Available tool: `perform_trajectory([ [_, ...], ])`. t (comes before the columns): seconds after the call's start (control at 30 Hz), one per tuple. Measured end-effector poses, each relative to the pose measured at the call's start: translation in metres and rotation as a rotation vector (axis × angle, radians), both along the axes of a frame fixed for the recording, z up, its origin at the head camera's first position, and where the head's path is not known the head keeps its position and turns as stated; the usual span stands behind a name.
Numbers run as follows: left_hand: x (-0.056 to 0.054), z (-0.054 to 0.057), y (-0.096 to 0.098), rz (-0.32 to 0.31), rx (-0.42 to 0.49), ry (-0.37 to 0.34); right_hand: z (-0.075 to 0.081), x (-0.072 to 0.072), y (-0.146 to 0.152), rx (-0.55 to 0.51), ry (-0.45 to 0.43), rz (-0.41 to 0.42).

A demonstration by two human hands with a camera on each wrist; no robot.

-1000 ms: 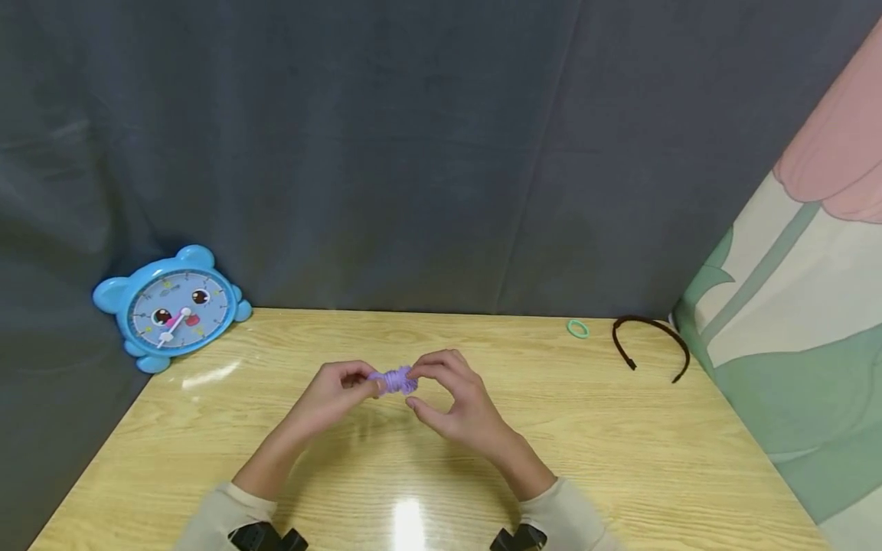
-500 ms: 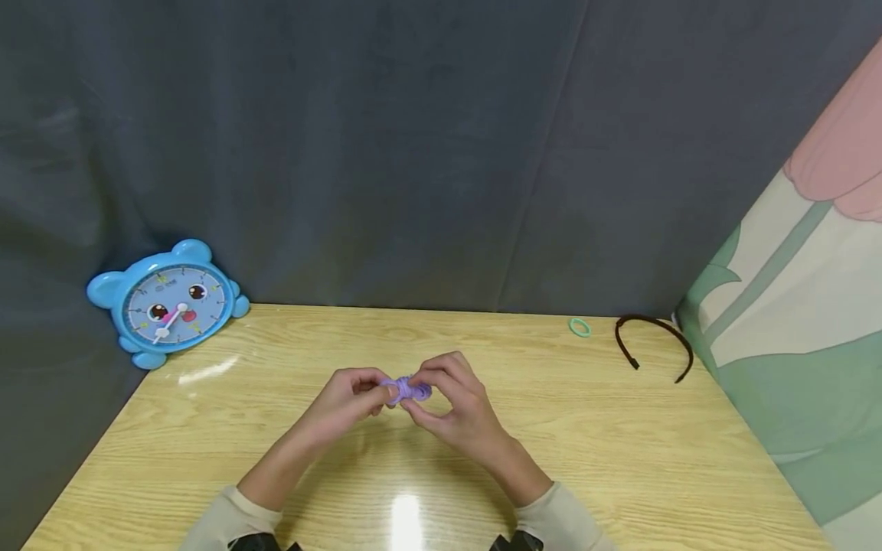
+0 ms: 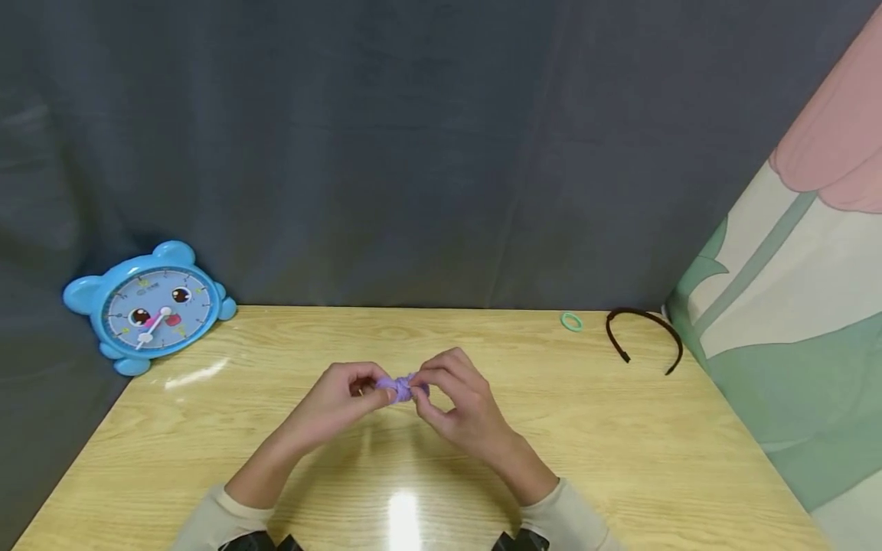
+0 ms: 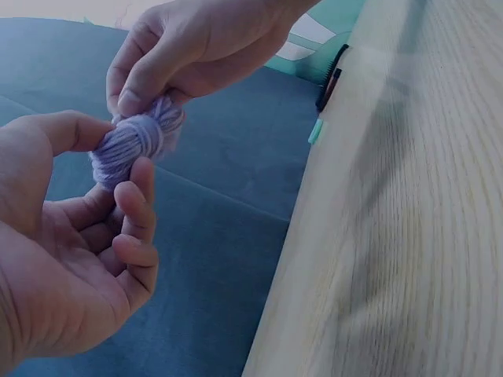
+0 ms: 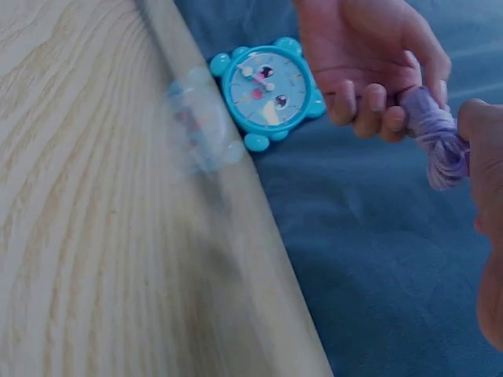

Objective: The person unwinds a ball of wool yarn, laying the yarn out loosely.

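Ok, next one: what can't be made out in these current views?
- Purple wound yarn bundle: head view, ends partly covered by the left hand and right hand.
- Right hand: right wrist view, cut off by the right edge.
- Light beige sleeves: head view, cut off by the bottom edge.
- Blue animal-shaped clock: head view, dial print too small to read.
- Mint-green ring: left wrist view, too edge-on to show its opening.

Beyond the yarn (image 3: 402, 388), a lane is offered: walled by curtain (image 3: 413, 191), blocked leftward by clock (image 3: 157, 312), rightward by ring (image 3: 572, 330) and headband (image 3: 644, 313).
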State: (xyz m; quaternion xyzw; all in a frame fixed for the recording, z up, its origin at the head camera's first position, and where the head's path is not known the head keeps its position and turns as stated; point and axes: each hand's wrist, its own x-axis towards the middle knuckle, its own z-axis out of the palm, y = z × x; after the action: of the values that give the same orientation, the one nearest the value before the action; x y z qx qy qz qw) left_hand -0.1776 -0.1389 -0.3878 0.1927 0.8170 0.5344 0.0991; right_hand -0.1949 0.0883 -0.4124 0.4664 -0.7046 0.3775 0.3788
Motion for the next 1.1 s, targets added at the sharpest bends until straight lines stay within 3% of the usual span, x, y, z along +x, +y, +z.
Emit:
perform_trajectory([
  [0.2,0.002,0.005,0.000,-0.046,-0.032,0.067,0.006,-0.001,0.009,-0.053,-0.119,0.047],
  [0.47,0.002,0.008,-0.006,-0.025,0.002,0.128,0.002,-0.004,0.027,-0.024,-0.268,0.011],
  [0.67,0.003,0.011,-0.009,-0.006,-0.004,0.152,-0.005,0.000,0.044,0.012,-0.286,-0.006],
  [1.1,0.006,0.016,-0.012,0.000,-0.042,0.177,0.001,0.002,0.065,-0.002,-0.314,0.009],
])
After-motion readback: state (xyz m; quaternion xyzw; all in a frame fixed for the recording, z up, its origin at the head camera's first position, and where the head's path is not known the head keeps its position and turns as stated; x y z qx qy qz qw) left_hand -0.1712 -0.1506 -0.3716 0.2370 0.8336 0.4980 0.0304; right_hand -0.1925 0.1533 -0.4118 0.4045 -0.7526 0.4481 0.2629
